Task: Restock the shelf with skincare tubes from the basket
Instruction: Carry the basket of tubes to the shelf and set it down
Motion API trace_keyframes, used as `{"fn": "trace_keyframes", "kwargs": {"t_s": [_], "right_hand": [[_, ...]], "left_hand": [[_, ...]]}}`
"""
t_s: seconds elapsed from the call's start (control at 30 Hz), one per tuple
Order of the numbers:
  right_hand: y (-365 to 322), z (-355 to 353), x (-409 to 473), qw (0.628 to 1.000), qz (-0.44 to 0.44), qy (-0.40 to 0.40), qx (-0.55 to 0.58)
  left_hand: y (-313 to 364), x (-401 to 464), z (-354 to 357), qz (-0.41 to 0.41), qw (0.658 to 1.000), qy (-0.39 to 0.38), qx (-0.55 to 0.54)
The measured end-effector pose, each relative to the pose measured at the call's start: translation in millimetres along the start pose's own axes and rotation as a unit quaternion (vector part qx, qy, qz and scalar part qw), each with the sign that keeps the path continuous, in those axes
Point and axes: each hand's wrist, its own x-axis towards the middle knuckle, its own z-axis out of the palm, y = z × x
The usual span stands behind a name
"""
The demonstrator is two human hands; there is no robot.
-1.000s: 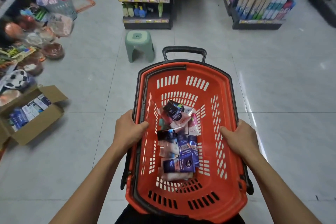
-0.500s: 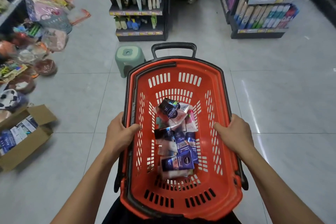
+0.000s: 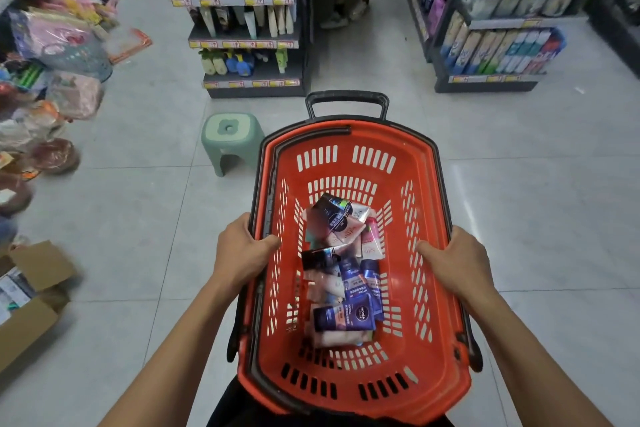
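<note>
Basket (image 3: 349, 388) of tubes (image 3: 343, 274), tiled shop aisle (image 3: 145, 204)

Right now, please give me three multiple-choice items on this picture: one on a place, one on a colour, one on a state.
1. Where is the green stool?
A. On the floor, left of the basket's far end
B. Inside the basket
C. On a shelf

2. What colour is the basket?
A. Blue
B. Red-orange
C. White

3. What do the hands do?
A. Both hang free
B. Each grips one side rim of the basket
C. One lifts a tube

Answers: 1 A, it stands on the tiles there. 2 B, its walls are red-orange. 3 B, the left hand and right hand curl over opposite rims; the tubes lie untouched inside.
</note>
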Motion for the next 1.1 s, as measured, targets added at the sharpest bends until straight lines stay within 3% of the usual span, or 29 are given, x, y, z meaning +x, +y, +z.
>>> {"fn": "trace_keyframes", "kwargs": {"t_s": [0.3,0.53,0.77,1.1], "right_hand": [[-117,10,102,1.000,0.006,0.023,0.007],[-178,17,168,1.000,0.011,0.028,-0.001],[-222,13,260,1.000,-0.006,0.026,0.005],[-281,-35,441,0.999,-0.044,-0.013,0.009]], "left_hand": [[66,156,-50,0.030,0.999,-0.011,-0.002],[91,237,-64,-0.008,0.999,-0.005,-0.036],[142,321,-55,0.008,1.000,0.023,0.017],[235,438,-9,-0.019,0.998,0.059,-0.009]]}}
